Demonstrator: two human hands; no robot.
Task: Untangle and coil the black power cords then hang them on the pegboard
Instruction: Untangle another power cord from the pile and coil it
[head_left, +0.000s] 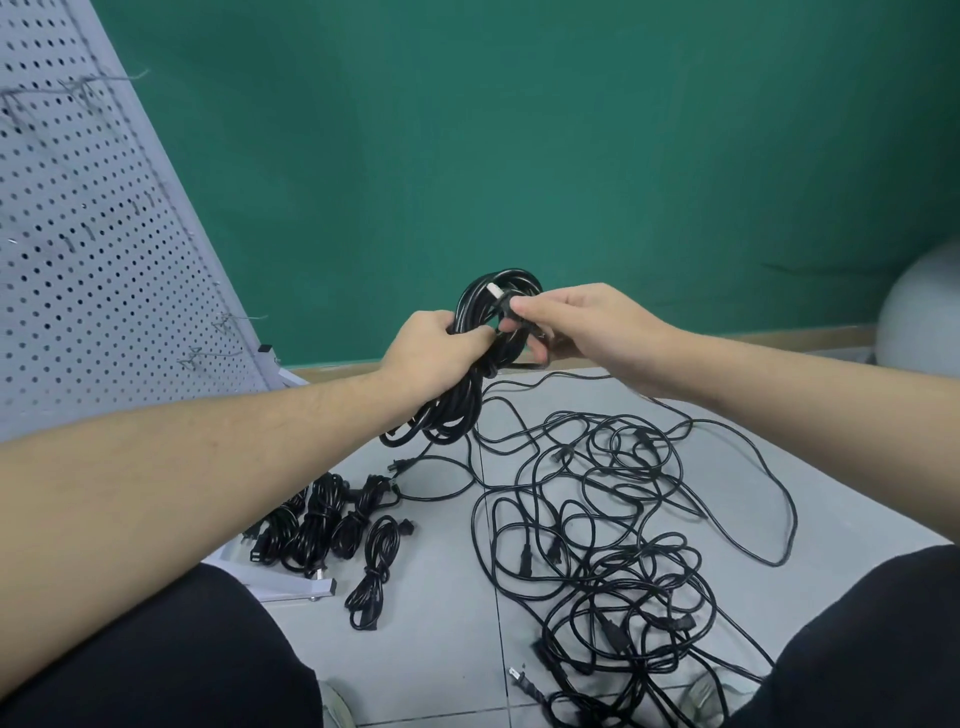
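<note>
the pegboard at far left was cut off by the frame edge. tangled loose cords covered the floor at right, four tied bundles at near left. the left hand clenched a coiled cord hanging lengthwise downward; the right hand pinched its plug end.

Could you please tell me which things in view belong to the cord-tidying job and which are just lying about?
Part of the job:
- black coiled cord gripped by the left hand; the right hand pinches its plug end
- tangled pile of black cords on the floor
- finished black cord bundles
- grey perforated pegboard

Just lying about:
- grey exercise ball
</note>
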